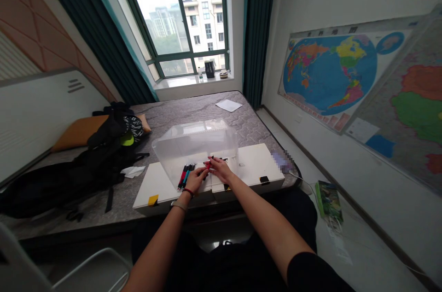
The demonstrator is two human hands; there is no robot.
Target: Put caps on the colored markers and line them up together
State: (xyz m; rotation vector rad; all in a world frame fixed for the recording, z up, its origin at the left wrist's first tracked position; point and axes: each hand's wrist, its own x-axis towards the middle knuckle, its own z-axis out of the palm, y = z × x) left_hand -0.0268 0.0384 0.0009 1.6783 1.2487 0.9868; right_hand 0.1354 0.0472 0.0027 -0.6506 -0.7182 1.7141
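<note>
My left hand (195, 180) and my right hand (221, 169) meet over the white boxes. The fingers of both are closed on a slim red and black pen (208, 165), partly hidden by them. Just left of my left hand lies a row of several pens (185, 176), some red, some teal, with black parts. Behind the hands stands a clear plastic bin (193, 142), its base over the white boxes. Small dark pieces show beside the fingers of my right hand, too small to name.
Two white boxes, the left (148, 186) and the right (265, 158), lie on a grey mattress (155, 119). A black bag (69, 177) and a white tissue (134, 171) are at left. A sheet of paper (228, 105) lies farther back. A green box (328, 202) stands at right.
</note>
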